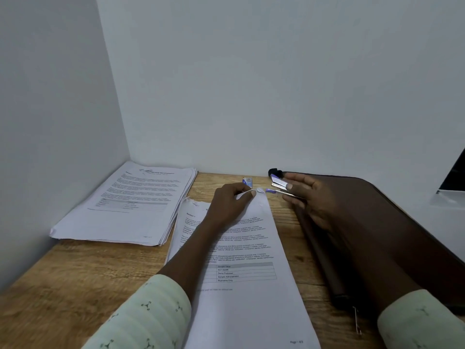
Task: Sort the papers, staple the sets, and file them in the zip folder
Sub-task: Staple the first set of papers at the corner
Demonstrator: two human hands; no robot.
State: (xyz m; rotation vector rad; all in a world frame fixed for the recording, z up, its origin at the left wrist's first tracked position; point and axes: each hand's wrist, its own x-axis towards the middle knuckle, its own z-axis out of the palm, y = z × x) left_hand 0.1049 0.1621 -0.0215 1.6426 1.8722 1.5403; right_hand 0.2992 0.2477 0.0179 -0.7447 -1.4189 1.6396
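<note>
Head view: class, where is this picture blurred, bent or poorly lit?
Head view: soft, even light with no glare; wide-angle lens tilts the white wall corner; the right hand merges with the dark brown zip folder in shade; print on the white paper set under the left hand is smeared, mostly unreadable.

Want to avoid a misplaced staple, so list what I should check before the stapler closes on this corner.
1. Corner held: ok. The left hand pinches the top right corner of the paper set.
2. Tool in hand: ok. The right hand holds the stapler.
3. Corner inside the stapler: not ok. The stapler is beside the corner, not yet over it.
4. Sheets squared at the corner: cannot tell, the fingers cover it.
5. Staples loaded: cannot tell.
6. Zip folder at hand: ok, it lies just right of the set.
</note>
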